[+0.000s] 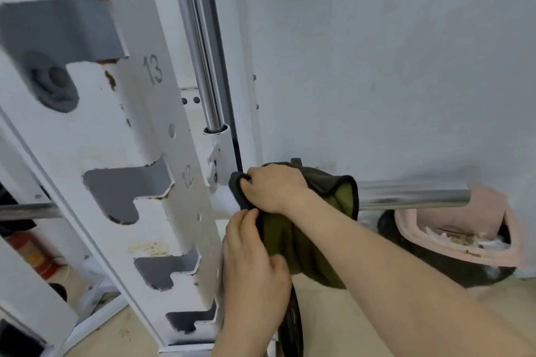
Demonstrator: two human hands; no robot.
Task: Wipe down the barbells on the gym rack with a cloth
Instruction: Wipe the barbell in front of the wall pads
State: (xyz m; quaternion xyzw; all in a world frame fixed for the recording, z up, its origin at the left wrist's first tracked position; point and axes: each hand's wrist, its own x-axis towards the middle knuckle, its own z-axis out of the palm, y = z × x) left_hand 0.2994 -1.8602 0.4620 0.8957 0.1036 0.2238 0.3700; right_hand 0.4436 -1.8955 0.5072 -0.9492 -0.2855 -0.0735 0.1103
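The cloth (336, 191) is draped over the bar (412, 194), just beside the white rack post (139, 124) marked 12 and 13. The right hand (272, 188) has its grip curled over the cloth on top of the bar. Below it, the left hand (255, 255) holds the hanging green part in a pinching grip. The bar's chrome end sticks out to the right, above a pink bin (490, 203).
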